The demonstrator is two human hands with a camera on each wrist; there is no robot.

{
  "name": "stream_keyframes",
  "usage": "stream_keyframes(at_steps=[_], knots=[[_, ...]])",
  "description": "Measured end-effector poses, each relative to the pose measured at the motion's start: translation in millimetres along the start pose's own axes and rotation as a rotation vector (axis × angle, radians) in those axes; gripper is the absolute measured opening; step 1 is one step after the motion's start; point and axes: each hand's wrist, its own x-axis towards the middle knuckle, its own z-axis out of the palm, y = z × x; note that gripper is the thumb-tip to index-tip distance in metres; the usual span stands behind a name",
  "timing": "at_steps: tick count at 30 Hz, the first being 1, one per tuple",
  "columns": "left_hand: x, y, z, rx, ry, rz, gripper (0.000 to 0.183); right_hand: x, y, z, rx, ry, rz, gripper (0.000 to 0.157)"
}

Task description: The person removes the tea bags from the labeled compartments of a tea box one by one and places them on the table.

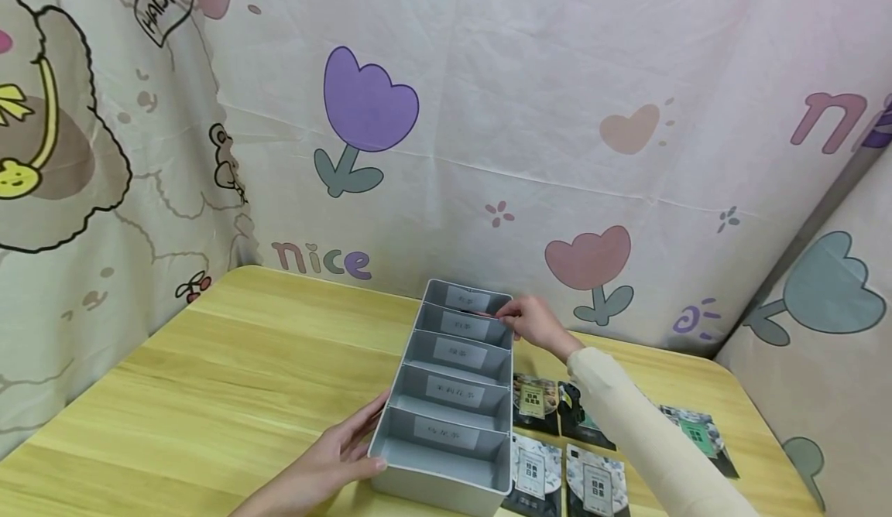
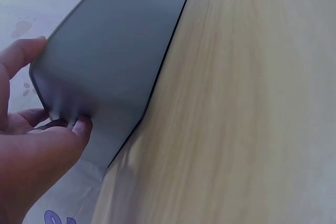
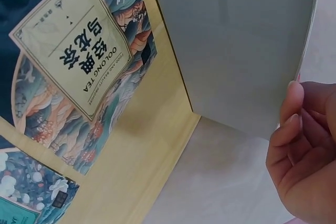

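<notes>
A long grey divided box (image 1: 435,490) stands on the table, with a label in each of its several compartments. At its near left corner my left hand (image 1: 327,455) grips it, thumb at the front edge and fingers against the side wall (image 2: 115,51). My right hand (image 1: 540,327) is at the far right rim, fingertips pinched together there. Between those fingertips is a thin red thing (image 1: 481,314), seen edge-on across the far compartment; most of it is hidden inside. In the right wrist view the curled fingers (image 3: 291,124) overlap the box's top edge.
Right of the box lie an oolong tea packet (image 1: 533,402), two white tea packets (image 1: 532,474) and a green-labelled packet (image 1: 699,433). Another packet (image 1: 588,430) is partly covered by the right forearm (image 1: 641,432). A printed curtain (image 1: 446,153) hangs behind the wooden table (image 1: 265,370).
</notes>
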Motion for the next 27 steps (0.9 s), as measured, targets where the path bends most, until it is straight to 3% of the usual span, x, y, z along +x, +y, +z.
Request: stream_keyframes(at_steps=[10, 27], knots=[[-0.6, 0.6, 0.5, 0.020, 0.011, -0.012, 0.075, -1, -2, 0.2, 0.045, 0.057, 0.004, 0.014], [-0.7, 0.8, 0.4, 0.033, 0.012, -0.016, 0.075, -4, -3, -11.3, 0.131, 0.060, 0.031, 0.015]])
